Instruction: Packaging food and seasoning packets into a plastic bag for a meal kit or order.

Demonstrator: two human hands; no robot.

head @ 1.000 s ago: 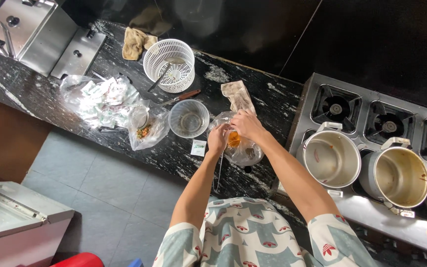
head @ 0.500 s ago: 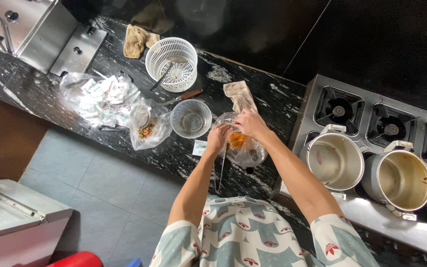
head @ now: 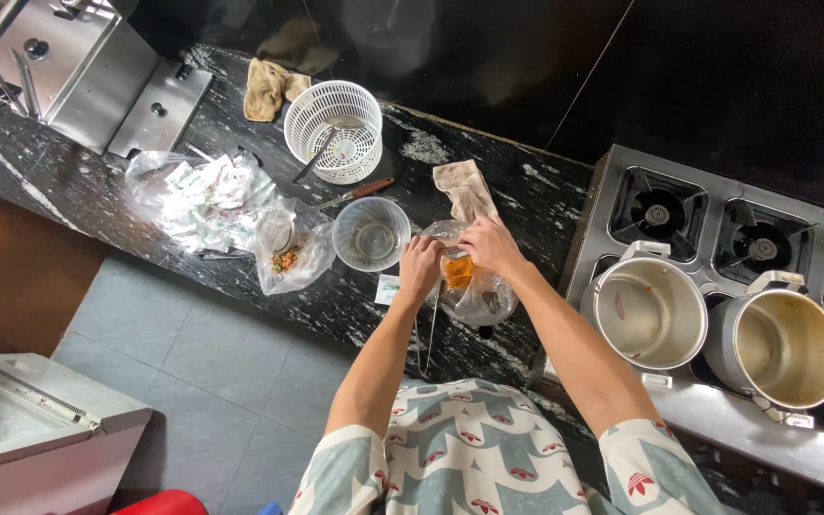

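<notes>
The clear plastic bag [head: 474, 291] with orange-brown contents sits on the black speckled counter [head: 536, 200], just left of the steel stove top, and both hands meet at its mouth. The left hand [head: 420, 267] pinches the bag's left edge with curled fingers; the right hand [head: 490, 245] grips the upper right edge, fingers bent over the film. How tightly either hand is clenched is hard to judge from above, since the fingertips are hidden against the plastic. A thin cord or strip [head: 428, 329] hangs from under the left hand toward the counter edge.

Just left of the left hand lies a small white and green packet [head: 388, 288], flat on the counter. Beyond it stands an empty clear round container [head: 371, 234]. Further left, a second clear bag [head: 290, 253] holds a small heap of mixed red and green bits, and past that a larger clear bag [head: 197, 195] is stuffed with many small white sachets bearing green marks.

Behind the hands lies a crumpled beige cloth [head: 464, 189]; a second brownish cloth [head: 269, 88] lies near the wall. A white slotted basket [head: 334, 129] holds a metal utensil, and a knife with a reddish handle [head: 355, 194] lies beside it.

On the stove, 2 steel pots stand side by side: the nearer pot [head: 648, 310] and the farther pot [head: 782, 348], both stained inside.
</notes>
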